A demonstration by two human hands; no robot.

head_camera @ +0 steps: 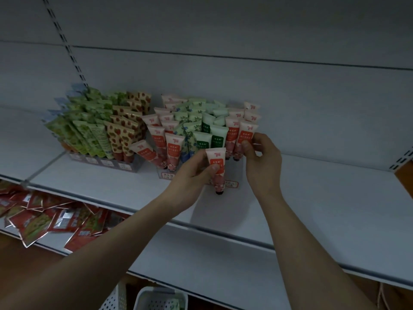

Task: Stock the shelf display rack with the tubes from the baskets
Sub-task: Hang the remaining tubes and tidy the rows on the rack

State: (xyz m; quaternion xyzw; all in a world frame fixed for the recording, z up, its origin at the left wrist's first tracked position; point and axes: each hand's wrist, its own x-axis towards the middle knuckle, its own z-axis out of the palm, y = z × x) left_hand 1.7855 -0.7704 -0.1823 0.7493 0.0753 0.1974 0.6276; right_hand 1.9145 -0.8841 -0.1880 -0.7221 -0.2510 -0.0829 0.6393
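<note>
Both hands raised, left hand [196, 173] pinching pink tube [217, 166] (cap down), right hand [261, 157] gripping racked tube [245, 136]

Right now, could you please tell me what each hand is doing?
Left hand: holds a pink tube, cap down.
Right hand: pinches the front pink tube in the display rack's right-most row.

Two display racks [105, 161] [196, 175] side by side on shelf [312, 198], packets [44, 218] on shelf below, basket [161, 298] underneath
</note>
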